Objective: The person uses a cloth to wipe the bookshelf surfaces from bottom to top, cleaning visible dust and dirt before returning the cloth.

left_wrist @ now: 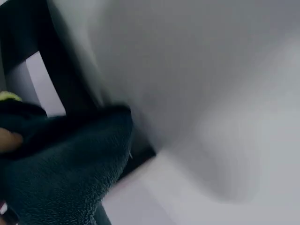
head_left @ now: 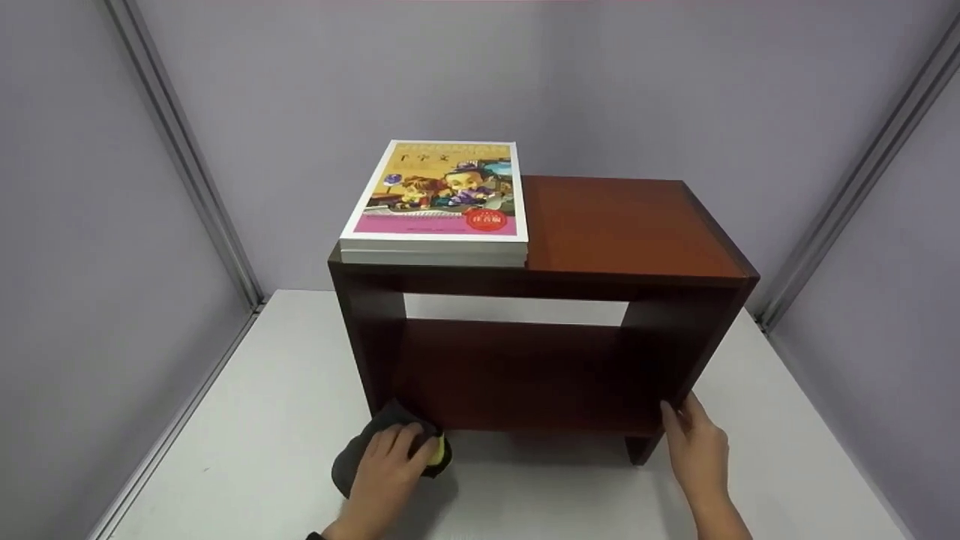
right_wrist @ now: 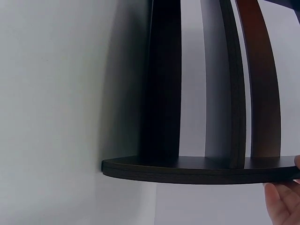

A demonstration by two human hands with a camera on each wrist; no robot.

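Note:
A dark reddish-brown two-tier shelf (head_left: 637, 225) stands on a white table. My left hand (head_left: 390, 469) grips a dark grey cloth (head_left: 352, 457) with a yellow patch, against the lower front of the shelf's left side panel. In the left wrist view, the fuzzy cloth (left_wrist: 70, 173) covers part of the panel, and only a little of the hand shows. With thumb in front and fingers round the outer face, my right hand (head_left: 699, 450) holds the front edge of the right side panel (head_left: 690, 337). The right wrist view shows this hand (right_wrist: 283, 199) at the panel's edge.
A short stack of books (head_left: 442, 195) lies on the left part of the shelf's top, with an illustrated cover uppermost. Pale grey walls (head_left: 615, 90) with metal corner rails (head_left: 187, 150) enclose the white table (head_left: 255, 420) on the left, back and right.

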